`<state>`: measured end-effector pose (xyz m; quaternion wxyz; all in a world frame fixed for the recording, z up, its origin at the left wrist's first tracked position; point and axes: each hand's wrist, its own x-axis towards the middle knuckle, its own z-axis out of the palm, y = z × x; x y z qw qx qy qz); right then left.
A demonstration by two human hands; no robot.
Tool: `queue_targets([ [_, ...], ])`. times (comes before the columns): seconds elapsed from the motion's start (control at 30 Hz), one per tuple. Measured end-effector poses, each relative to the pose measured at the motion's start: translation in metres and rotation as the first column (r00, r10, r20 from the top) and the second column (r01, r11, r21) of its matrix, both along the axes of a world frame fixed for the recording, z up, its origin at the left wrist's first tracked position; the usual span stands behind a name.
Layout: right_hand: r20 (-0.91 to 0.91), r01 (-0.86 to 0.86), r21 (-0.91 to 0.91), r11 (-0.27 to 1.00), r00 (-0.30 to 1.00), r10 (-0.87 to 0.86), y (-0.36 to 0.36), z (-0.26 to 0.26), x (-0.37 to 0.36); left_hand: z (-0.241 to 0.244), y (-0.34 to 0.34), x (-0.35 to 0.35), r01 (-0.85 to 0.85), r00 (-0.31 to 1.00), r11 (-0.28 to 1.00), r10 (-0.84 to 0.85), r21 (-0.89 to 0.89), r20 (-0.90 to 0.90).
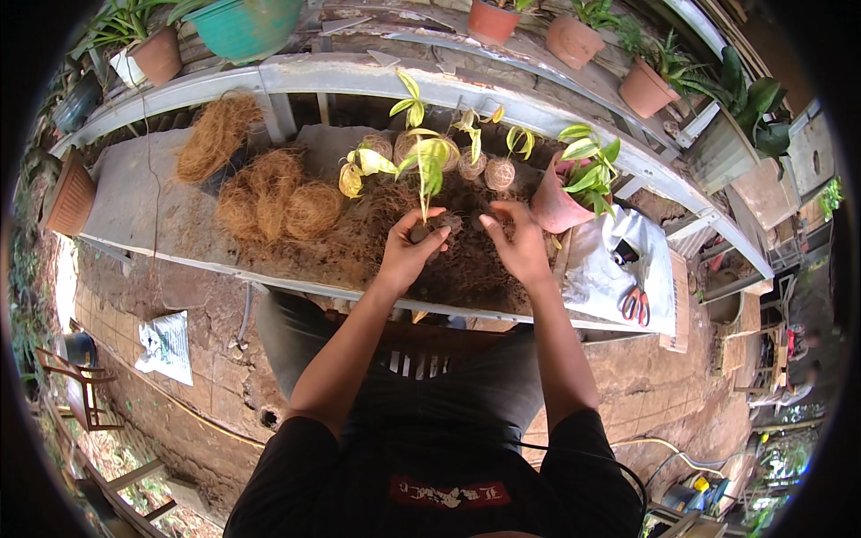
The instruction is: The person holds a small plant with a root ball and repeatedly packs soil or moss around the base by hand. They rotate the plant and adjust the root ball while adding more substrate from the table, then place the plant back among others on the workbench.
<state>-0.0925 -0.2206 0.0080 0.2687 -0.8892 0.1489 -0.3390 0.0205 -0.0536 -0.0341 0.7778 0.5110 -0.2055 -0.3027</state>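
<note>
A leafy seedling (423, 176) stands upright in my left hand (410, 245), whose fingers close around the dark soil at its roots. To the right, my right hand (516, 241) hovers over the dark soil (464, 279), thumb and fingers apart; whether a crumb of soil lies between them I cannot tell. Behind my hands sit several wrapped root balls with yellow-green leaves, among them a string-wrapped ball (500, 174). A pink pot (557, 202) with a green leafy plant leans beside my right hand. Brown coconut fibre (269, 195) lies heaped on the left of the table.
On the right, red-handled scissors (635, 306) rest on a white plastic bag (605, 269). A terracotta pot (70, 195) lies tilted at the table's left end. Potted plants line the shelf behind, including a green pot (243, 30). A metal rail (350, 74) runs along the table's back.
</note>
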Motion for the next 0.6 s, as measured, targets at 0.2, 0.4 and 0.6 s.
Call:
queue_targets([
  [0.2, -0.151, -0.090, -0.153, 0.984, 0.986, 0.066, 0.020, 0.010, 0.005, -0.011, -0.001, -0.003, 0.156, 0.971, 0.986, -0.163, 0.057, 0.174],
  [0.4, -0.202, -0.212, -0.152, 0.965, 0.963, 0.180, 0.006, -0.010, 0.009, -0.008, -0.001, -0.002, 0.183, 0.963, 0.977, -0.201, 0.113, 0.177],
  [0.6, -0.120, -0.156, -0.247, 0.956, 0.984, 0.129, -0.013, -0.022, 0.011, -0.015, -0.001, -0.001, 0.102, 0.989, 0.995, -0.103, 0.017, 0.103],
])
